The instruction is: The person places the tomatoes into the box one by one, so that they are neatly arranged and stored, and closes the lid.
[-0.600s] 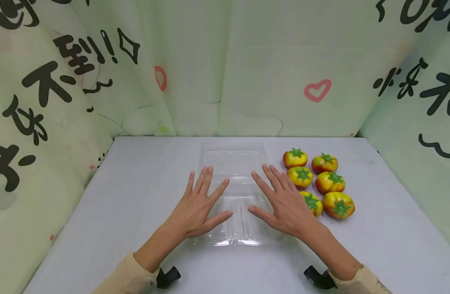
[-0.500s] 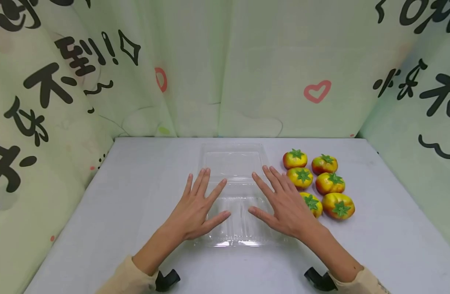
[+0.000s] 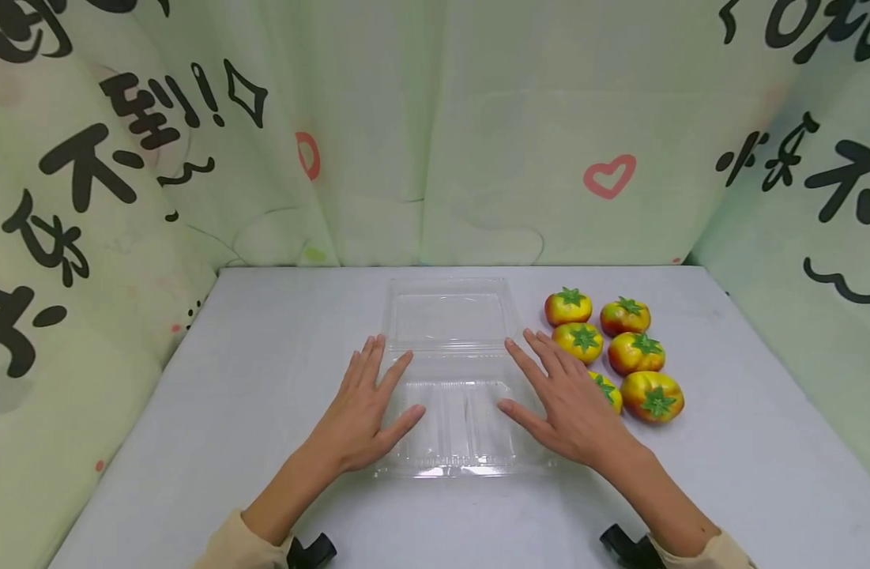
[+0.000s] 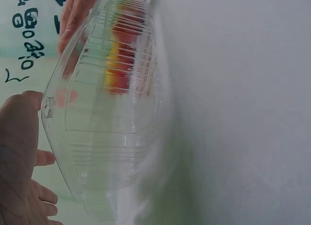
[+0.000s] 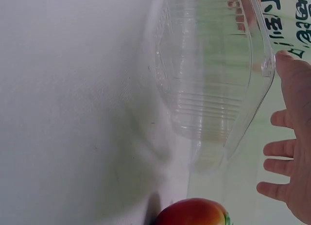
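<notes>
A clear plastic clamshell box lies opened out on the table, its lid spread toward the back. Over the box's left edge hovers my left hand, palm down with fingers straight and thumb spread. My right hand is held the same way above the right edge, partly hiding one tomato-like fruit. In the left wrist view, the left hand is beside the box's rim; whether it touches cannot be told. The right wrist view has the right hand close to the opposite rim. Neither hand holds anything.
Several yellow-red fruits with green leafy tops, such as the front one, stand in two columns right of the box. The white table is bounded by a printed pale green curtain behind and at both sides.
Both hands have moved apart, the left one leftward and the right one slightly rightward, baring more of the clear box between them. The box and fruits have stayed in place.
</notes>
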Demonstrator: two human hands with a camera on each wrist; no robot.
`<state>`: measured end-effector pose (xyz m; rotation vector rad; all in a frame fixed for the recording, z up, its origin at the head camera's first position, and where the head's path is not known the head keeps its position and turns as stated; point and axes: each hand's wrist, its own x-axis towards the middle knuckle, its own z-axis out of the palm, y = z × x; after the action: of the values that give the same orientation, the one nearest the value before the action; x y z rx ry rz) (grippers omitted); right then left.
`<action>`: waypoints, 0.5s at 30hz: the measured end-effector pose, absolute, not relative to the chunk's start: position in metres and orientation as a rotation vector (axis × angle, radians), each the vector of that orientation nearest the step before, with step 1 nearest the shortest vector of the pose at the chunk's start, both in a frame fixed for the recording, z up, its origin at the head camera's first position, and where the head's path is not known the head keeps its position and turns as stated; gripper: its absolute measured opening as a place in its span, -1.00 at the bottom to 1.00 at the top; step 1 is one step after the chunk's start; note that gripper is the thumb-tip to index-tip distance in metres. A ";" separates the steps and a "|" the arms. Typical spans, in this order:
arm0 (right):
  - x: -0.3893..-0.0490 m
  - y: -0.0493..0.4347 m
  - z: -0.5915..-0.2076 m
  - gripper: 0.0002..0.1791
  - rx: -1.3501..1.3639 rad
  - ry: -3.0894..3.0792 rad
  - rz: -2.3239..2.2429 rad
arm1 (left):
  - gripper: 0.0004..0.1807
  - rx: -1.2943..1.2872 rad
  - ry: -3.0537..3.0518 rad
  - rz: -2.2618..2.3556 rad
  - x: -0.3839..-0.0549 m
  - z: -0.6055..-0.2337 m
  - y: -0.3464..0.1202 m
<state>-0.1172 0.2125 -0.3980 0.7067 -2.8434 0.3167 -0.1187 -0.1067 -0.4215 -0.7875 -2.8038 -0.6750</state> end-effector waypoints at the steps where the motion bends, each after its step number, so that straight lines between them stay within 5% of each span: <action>1: -0.117 0.214 -0.398 -0.08 0.700 -2.850 0.321 | -0.19 -0.780 -2.809 -0.681 -0.119 -0.423 -0.107; 15: -0.109 0.244 -0.398 -0.22 0.573 -2.877 0.435 | -0.30 -0.785 -2.776 -0.722 -0.126 -0.431 -0.109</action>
<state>-0.1086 0.2443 -0.3980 0.5733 -2.8771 0.4355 -0.1258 -0.1089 -0.4312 -0.7847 -2.7759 -0.7220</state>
